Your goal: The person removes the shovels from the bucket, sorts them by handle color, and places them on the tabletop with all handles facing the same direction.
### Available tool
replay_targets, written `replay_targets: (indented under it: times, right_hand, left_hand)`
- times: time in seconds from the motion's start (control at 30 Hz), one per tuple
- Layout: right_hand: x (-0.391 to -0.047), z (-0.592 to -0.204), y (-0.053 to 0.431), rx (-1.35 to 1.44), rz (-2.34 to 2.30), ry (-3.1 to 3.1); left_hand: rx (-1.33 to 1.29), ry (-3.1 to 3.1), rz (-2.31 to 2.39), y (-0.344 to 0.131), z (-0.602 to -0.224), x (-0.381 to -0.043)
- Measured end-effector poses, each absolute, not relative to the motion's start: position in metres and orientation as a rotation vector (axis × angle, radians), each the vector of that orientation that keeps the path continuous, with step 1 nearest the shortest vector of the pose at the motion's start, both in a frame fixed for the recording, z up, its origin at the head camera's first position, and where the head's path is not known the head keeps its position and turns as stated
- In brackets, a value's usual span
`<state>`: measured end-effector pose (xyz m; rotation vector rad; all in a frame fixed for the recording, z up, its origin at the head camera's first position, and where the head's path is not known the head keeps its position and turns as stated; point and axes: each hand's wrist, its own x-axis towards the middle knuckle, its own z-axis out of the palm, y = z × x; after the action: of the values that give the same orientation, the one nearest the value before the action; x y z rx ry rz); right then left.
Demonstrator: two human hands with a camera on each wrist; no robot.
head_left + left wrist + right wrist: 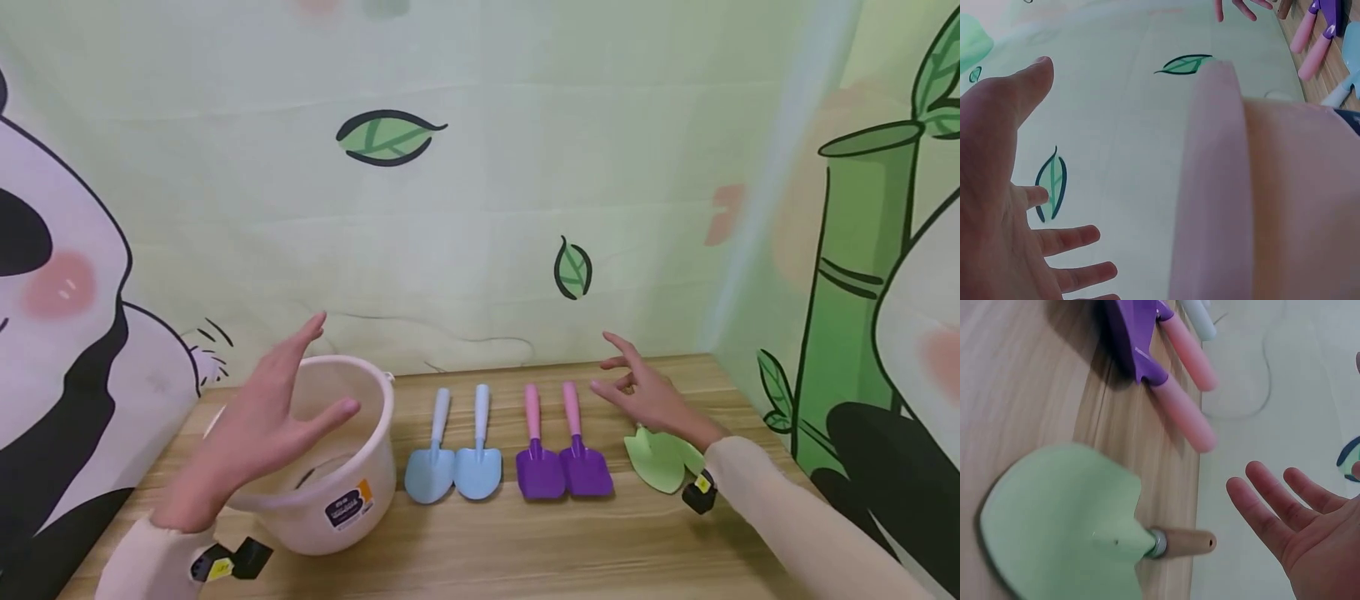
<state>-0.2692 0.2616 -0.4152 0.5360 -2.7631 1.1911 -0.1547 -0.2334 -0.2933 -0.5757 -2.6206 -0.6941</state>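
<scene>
My left hand (258, 429) hovers over the left side of a pale pink bucket (375, 487), thumb and fingers spread, holding nothing. In the left wrist view the bucket's rim (1213, 206) stands right of that hand. My right hand (648, 398), its fingers loosely extended, is above a light green heart-shaped hand shovel (660, 467) and grips nothing. In the right wrist view that shovel's short wooden handle (1186, 542) points toward the wall. Left of it lie two purple hand shovels (588, 473) with pink handles, then two light blue hand shovels (478, 473).
All of these stand or lie on a wood-grain table (525, 550). A pale green cloth backdrop (480, 208) with printed leaves rises behind the table's back edge. Printed pandas and a bamboo stalk (862, 250) flank both sides.
</scene>
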Motion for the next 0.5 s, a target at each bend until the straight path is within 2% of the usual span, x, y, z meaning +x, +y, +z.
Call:
replay_targets:
  times: [0.13,0.5]
  right_hand:
    - [-0.265,-0.417,0.273,0.527,1.277,-2.74]
    - [-0.255,-0.425,0.301,0.544,1.157,-2.707]
  left_hand:
    - [-0.584,-2.64,-0.679,-0.222,-0.292,-0.157]
    - [-0.648,-2.665,-0.523,-0.178,-0.297,-0.171]
